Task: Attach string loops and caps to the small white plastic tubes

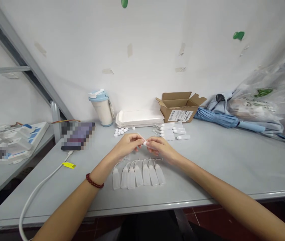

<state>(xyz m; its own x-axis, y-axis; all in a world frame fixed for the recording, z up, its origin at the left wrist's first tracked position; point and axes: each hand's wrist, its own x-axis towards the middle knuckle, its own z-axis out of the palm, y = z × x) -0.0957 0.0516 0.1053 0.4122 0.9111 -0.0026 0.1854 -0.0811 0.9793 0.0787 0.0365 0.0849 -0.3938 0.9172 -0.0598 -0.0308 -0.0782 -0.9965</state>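
My left hand [129, 143] and my right hand [163, 147] meet above the table, fingertips closed in a pinch. Between them shows a small white cap [145, 143], with a thin pale tube rising beside my left fingers. My fingers cover much of this piece, so whether a bottle is attached I cannot tell. Just below my hands, several translucent squeeze bottles with thin bent tubes [138, 175] lie side by side in a row. Loose white caps [119, 132] are heaped beyond my left hand. More squeeze bottles [168, 134] lie in a pile beyond my right hand.
Along the wall stand a blue-lidded tumbler [103, 108], stacked white trays [139, 118] and an open cardboard box [180, 108]. A folded blue umbrella [216, 117] and a plastic bag [258, 100] lie right. At left, a phone [78, 135] trails a white cable [40, 184].
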